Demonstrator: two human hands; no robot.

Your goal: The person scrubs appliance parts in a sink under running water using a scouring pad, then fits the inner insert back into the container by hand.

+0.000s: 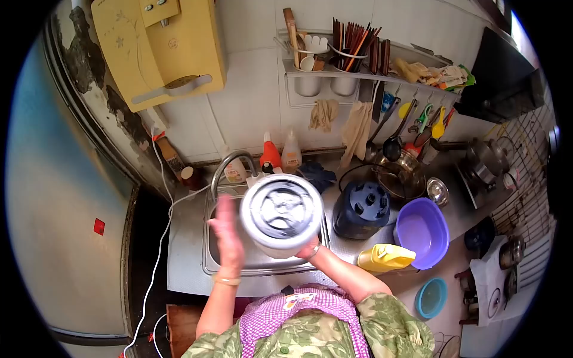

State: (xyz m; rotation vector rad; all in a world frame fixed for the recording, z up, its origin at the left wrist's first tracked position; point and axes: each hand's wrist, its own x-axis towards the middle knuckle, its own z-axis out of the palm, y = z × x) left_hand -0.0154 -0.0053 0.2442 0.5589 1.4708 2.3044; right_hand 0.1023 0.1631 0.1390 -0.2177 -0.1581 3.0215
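Observation:
A round, pale container (282,212) with a wide white-silver rim and a dark, shiny, ribbed round middle is held up over the sink (210,253). Its face is smeared by motion, and I cannot tell its exact kind. My right hand (307,247) grips it from below and the right; most of those fingers are hidden behind it. To its left, my left hand (228,241) is open with fingers stretched out, apart from the container. Behind the container curves the metal faucet (230,158). A dark blue appliance base with several black knobs (362,210) stands right of the sink.
A yellow jug (385,258) and a purple basin (422,234) stand at the right counter edge. Red-capped and clear bottles (290,154) line the wall behind the sink. A utensil rack (364,74) hangs above. A white cable (156,262) runs down on the left.

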